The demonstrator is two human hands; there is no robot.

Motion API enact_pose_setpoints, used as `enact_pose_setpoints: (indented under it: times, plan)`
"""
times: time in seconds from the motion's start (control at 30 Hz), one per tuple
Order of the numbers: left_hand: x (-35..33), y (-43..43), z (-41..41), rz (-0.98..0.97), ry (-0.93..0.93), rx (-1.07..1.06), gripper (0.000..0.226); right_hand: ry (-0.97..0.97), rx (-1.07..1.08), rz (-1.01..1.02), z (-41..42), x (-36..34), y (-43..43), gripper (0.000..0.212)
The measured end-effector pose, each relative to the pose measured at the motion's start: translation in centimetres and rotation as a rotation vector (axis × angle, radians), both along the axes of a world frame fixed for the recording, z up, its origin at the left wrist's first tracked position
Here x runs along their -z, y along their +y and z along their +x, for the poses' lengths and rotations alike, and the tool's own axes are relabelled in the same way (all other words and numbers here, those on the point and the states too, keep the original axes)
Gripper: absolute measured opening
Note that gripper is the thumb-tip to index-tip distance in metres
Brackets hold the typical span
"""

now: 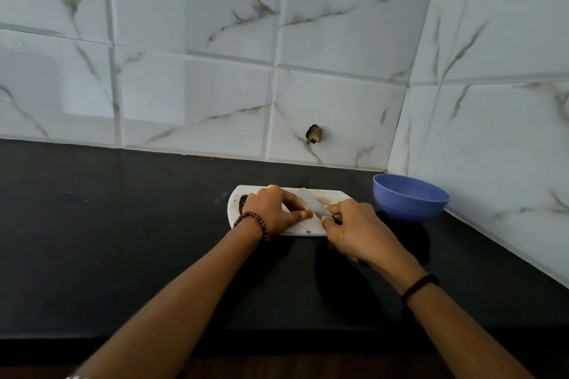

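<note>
While left hand (271, 209) pinches yellow piece (308, 213), right hand (357, 231) grips knife (312, 201), just beside piece

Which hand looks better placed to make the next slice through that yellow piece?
Right. The right hand grips the knife, whose blade lies angled across the cutting board just beside the yellow piece. The left hand pinches that piece, holding it steady.
</note>
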State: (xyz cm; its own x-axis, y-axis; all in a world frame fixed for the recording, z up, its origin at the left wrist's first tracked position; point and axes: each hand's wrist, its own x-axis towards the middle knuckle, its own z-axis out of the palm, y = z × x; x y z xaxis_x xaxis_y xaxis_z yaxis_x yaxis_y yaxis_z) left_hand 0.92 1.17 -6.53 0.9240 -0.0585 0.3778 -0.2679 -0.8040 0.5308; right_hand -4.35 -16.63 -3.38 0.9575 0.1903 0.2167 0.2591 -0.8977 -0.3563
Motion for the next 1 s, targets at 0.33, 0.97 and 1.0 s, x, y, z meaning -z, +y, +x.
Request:
enact_pose_setpoints:
  times: [0.33,0.97,1.0]
  plan:
    - [0.0,0.1,0.2,0.041,0.0,-0.015,0.02,0.069,0.001,-0.056,-1.5,-1.0,0.5,0.026]
    - [-0.1,0.0,-0.2,0.075,0.037,-0.008,0.026,0.025,0.028,-0.03,-4.7,-1.9,-1.2,0.025]
    - [-0.1,0.0,-0.2,0.079,0.032,-0.007,0.026,0.016,0.026,-0.035,-4.4,-1.8,-1.1,0.024]
